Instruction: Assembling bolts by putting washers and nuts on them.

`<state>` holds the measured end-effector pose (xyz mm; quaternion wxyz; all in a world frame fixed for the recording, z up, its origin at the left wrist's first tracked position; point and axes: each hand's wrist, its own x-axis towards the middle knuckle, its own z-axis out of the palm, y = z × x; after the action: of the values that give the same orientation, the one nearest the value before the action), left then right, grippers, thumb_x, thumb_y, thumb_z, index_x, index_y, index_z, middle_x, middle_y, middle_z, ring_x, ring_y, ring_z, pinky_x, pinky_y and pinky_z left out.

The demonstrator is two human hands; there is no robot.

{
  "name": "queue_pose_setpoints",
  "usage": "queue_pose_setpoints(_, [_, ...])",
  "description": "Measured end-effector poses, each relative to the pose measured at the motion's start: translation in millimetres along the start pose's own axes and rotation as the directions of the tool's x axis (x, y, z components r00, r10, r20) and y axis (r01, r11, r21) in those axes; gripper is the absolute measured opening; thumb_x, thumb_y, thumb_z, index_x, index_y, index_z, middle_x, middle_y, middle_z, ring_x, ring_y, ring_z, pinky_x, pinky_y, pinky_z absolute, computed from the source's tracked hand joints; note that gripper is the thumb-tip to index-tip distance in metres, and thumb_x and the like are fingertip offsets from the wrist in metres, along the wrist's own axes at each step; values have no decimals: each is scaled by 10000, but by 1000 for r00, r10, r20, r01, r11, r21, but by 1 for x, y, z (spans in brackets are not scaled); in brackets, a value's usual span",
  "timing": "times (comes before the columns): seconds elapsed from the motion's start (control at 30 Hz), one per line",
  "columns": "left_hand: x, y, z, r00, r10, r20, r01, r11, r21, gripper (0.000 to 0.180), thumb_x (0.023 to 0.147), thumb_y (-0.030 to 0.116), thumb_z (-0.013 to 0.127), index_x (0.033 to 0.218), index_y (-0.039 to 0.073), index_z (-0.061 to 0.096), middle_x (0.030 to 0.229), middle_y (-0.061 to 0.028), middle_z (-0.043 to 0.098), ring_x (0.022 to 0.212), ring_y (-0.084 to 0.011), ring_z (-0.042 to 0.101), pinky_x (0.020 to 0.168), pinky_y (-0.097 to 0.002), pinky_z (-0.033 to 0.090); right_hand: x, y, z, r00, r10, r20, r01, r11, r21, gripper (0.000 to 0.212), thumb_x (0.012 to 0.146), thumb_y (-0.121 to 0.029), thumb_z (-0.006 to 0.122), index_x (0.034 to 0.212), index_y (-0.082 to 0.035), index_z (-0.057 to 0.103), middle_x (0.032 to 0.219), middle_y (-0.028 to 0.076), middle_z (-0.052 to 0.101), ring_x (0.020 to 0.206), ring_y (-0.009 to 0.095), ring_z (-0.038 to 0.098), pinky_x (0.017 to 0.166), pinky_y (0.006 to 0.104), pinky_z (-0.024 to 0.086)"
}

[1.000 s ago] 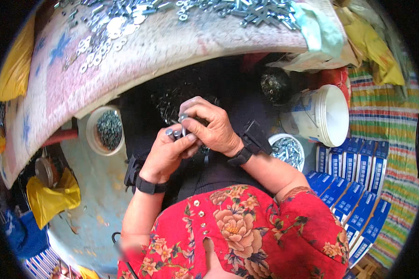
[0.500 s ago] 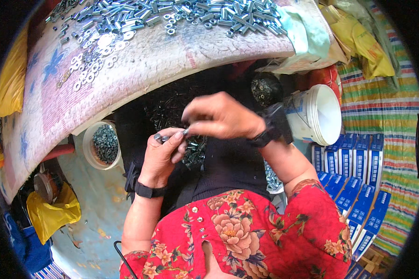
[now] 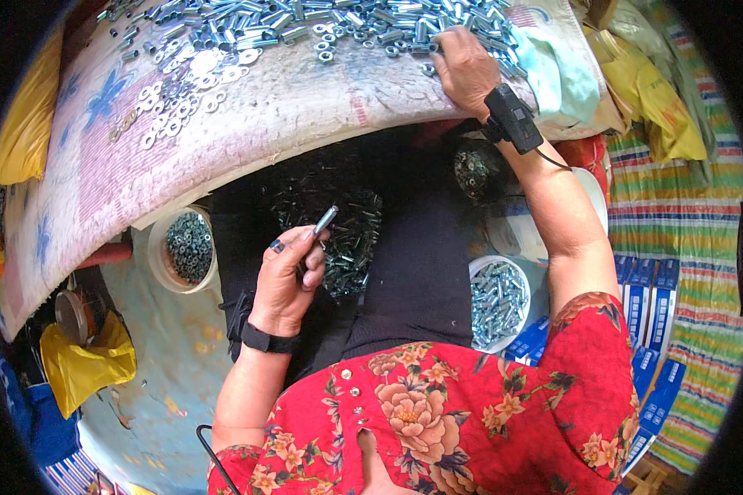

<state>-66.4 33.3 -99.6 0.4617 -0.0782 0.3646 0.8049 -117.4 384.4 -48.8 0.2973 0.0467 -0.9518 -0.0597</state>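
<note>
My left hand (image 3: 287, 268) is closed over my lap, pinching a slim metal bolt (image 3: 328, 218) that points up and away. A small dark metal piece (image 3: 277, 246) also shows between its fingers. Over the table, my right hand (image 3: 468, 73) reaches to the near edge of a pile of shiny metal sleeves (image 3: 363, 21). Its fingers are bent down at the sleeves, and what they pinch, if anything, is hidden. A few metal nuts (image 3: 325, 45) lie left of that hand. Flat washers (image 3: 173, 111) are scattered farther left on the cloth-covered table (image 3: 297, 99).
Many dark metal bolts (image 3: 351, 268) lie on my lap. A white tub of nuts (image 3: 215, 268) stands to the left, and a tub of metal sleeves (image 3: 527, 318) to the right. Blue-and-white boxes (image 3: 662, 301) stack at the right, beside striped sheeting (image 3: 677, 214).
My right hand has left my left hand and moved up and right to the sleeve pile. The bolt in my left hand now sticks out plainly. The tub of sleeves has come into view.
</note>
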Motion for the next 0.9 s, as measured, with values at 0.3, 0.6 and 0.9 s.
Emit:
queue_pose_setpoints(0.3, [-4,15,13,996,94,-11,-94,996,0,185,870,153,530,905,-26,561,582,-2,452,442,-57,369,392,-169,289,-18,-118,-64,949,150,278,-315,398,861,143,790,-68,615,922,-13,623,781,82,602,722,134,566,644,260,449])
queue_pose_setpoints(0.6, [-20,15,21,982,191,0,-188,967,171,193,844,189,590,918,11,596,583,-15,520,430,-57,403,387,-176,299,-23,-157,-67,905,-188,381,-364,119,924,125,803,-39,597,921,-4,620,773,42,591,689,102,551,613,218,434])
queue_pose_setpoints(0.9, [-21,30,12,934,351,-70,-345,935,84,196,867,193,560,929,12,602,585,-18,527,431,-61,404,389,-172,304,2,-177,-65,942,-158,296,-244,281,928,93,757,-18,641,849,-23,625,702,3,553,630,27,471,538,192,381])
